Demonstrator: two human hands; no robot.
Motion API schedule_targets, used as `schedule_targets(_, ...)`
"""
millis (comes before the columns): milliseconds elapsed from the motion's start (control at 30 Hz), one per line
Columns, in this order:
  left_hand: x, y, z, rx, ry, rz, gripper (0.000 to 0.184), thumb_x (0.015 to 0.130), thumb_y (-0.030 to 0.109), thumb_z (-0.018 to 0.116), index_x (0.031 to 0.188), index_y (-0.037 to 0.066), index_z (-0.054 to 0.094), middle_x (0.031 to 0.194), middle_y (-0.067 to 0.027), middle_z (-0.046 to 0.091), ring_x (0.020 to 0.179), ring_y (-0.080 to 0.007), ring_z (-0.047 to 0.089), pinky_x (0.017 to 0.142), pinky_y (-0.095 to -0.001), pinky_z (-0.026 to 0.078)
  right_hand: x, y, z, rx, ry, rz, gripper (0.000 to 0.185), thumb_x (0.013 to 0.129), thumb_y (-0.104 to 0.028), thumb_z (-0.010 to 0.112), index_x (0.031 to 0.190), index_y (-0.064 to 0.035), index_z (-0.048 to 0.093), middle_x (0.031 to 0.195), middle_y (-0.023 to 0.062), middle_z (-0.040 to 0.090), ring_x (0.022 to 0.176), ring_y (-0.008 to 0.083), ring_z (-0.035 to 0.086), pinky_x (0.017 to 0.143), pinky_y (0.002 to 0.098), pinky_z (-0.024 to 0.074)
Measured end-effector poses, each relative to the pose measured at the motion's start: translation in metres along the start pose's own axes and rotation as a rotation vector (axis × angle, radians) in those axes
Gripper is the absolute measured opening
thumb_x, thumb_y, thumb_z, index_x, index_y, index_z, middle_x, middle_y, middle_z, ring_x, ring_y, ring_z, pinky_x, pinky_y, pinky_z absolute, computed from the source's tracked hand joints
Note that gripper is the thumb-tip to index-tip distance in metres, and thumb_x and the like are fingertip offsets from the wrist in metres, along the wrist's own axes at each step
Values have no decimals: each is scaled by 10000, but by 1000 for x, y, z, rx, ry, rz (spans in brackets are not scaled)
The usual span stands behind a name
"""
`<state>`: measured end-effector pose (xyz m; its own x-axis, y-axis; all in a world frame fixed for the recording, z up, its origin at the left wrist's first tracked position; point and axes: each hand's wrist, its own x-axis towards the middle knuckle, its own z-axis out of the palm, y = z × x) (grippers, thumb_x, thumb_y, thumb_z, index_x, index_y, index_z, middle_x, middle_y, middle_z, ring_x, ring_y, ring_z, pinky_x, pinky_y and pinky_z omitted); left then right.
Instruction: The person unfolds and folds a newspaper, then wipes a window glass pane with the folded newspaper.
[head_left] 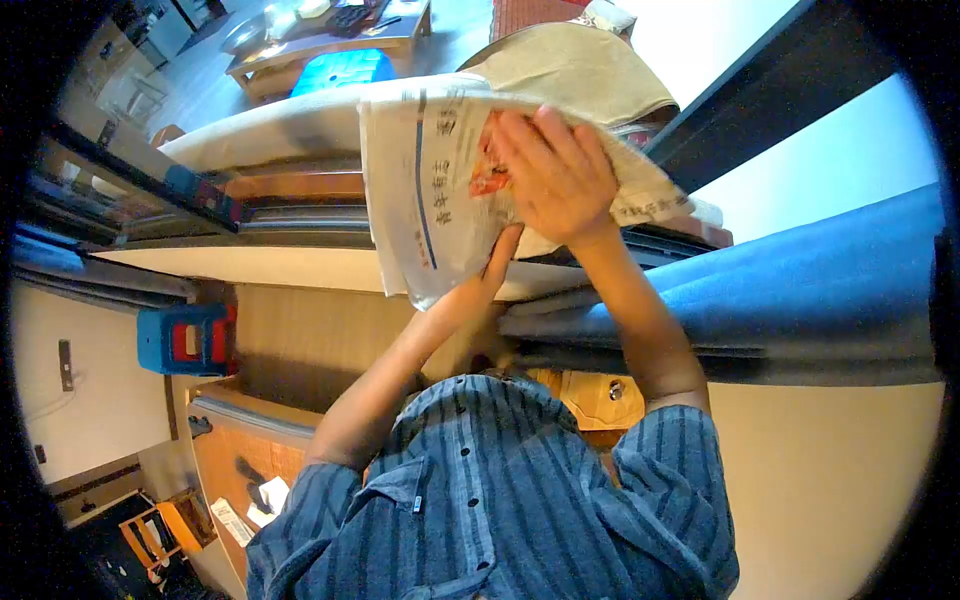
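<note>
A folded newspaper (400,190), with a blue line, dark lettering and a red picture, is held out before me. My left hand (504,252) grips its lower edge; the thumb shows while the fingers are hidden behind the sheets. Across the red picture lies my right hand (562,178), its fingers stretched out flat against the paper. The newspaper's right part slants down past that hand, its edge slightly blurred.
Behind the newspaper runs a dark window frame (290,220). A blue curtain (800,290) hangs at right. A blue and red stool (160,340) stands at left, near a wooden cabinet (250,450). Beyond the frame are another blue stool (345,70) and a low table (410,45).
</note>
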<state>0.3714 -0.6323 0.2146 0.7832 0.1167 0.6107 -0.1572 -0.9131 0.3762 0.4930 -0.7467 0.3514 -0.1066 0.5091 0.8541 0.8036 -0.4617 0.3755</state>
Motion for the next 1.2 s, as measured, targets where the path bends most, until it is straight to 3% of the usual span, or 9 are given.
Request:
schedule_targets(167,-47,-16,48,-396,84,-174,300,987,306,674,1163,68,719,1023,-93,744,862,-293,708,771,-381,564,-58,-25,17,8,-63,-48,324,928,-322,692,1204,-164,751,1352,-37,676,1289,177,594,1122,367,415)
schedule_targets(367,-64,-5,24,-173,-148,-141,339,1017,317,627,1207,45,692,1115,-104,735,972,-293,710,817,-387,565,-110,-54,35,89,-93,-58,329,926,-325,693,1201,-154,746,1356,-51,671,1314,162,568,1113,330,411)
schedule_targets(400,-69,-4,29,-136,-117,-131,349,1022,323,618,1219,42,685,1130,-107,731,994,-292,705,825,-383,565,-111,-52,30,62,-194,-120,297,959,-352,650,1192,-197,748,1346,-96,667,1368,150,524,1226,390,249)
schedule_targets(500,-82,-5,35,-246,-304,-293,393,1041,341,581,1282,38,642,1210,-121,699,1076,-318,676,894,-400,549,-119,-62,38,131,-242,-99,305,950,-359,670,1185,-182,748,1333,-88,675,1336,128,554,1228,381,258)
schedule_targets(600,-98,-11,45,-26,-266,-161,425,1045,348,571,1332,36,603,1266,-139,668,1135,-348,646,962,-422,523,-127,-62,44,234,-239,-146,313,958,-340,670,1196,-151,744,1341,-49,676,1317,129,577,1224,380,282)
schedule_targets(767,-151,-42,104,-114,-294,-158,443,1043,343,571,1365,38,569,1307,-159,640,1155,-366,627,983,-434,505,-127,-63,38,427,-338,-141,345,942,-181,622,1267,-103,709,1396,14,645,1367,160,545,1239,388,267)
schedule_targets(967,-140,-13,76,-279,-159,-379,317,1047,340,559,1111,55,681,1007,-135,695,903,-315,653,821,-444,503,-140,-68,33,792,-496,60,445,855,-69,657,1298,-32,662,1442,115,595,1398,245,509,1216,431,337)
schedule_targets(1067,-210,-54,99,-562,-184,-539,342,1051,344,551,909,61,677,775,-90,644,713,-255,609,707,-407,479,-152,-99,8,965,-444,306,392,832,9,636,1221,-34,669,1342,109,645,1347,315,548,1166,480,399)
schedule_targets(1200,-217,-41,-9,-640,-248,-783,404,1077,340,510,799,68,619,649,-51,561,588,-176,534,592,-353,440,-157,-136,-73,765,-285,858,361,869,-39,654,1229,-21,639,1243,167,637,1214,335,596,1061,423,467)
